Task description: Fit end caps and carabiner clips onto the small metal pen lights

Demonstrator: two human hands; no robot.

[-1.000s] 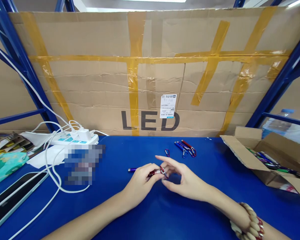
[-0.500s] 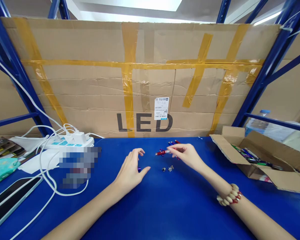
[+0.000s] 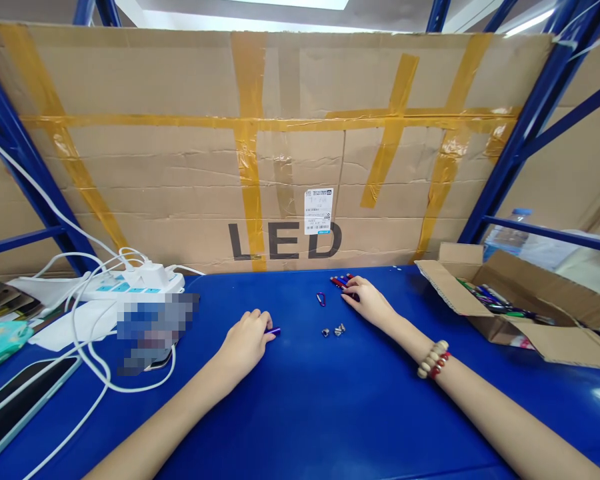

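My left hand (image 3: 247,339) rests on the blue table (image 3: 330,413), fingers curled around a small purple tube (image 3: 273,331) whose tip sticks out to the right. My right hand (image 3: 367,300) reaches to the back of the table, its fingers lying on a little pile of red and blue pen-like tubes (image 3: 341,281). Whether it grips one is hidden. A small purple carabiner clip (image 3: 321,299) lies to the left of that hand. A few small silver metal parts (image 3: 333,330) sit between my hands. A bead bracelet (image 3: 431,359) is on my right wrist.
An open cardboard box (image 3: 510,307) with several coloured tubes stands at the right. A white power strip (image 3: 130,280) with cables, a pixelated item (image 3: 153,327) and a phone (image 3: 25,393) are at the left. A taped "LED" cardboard sheet (image 3: 285,147) closes the back.
My right hand carried the red tube from the centre to the pile at the back. My left hand moved onto the purple tube and closed on it. Small silver parts now lie between my hands.
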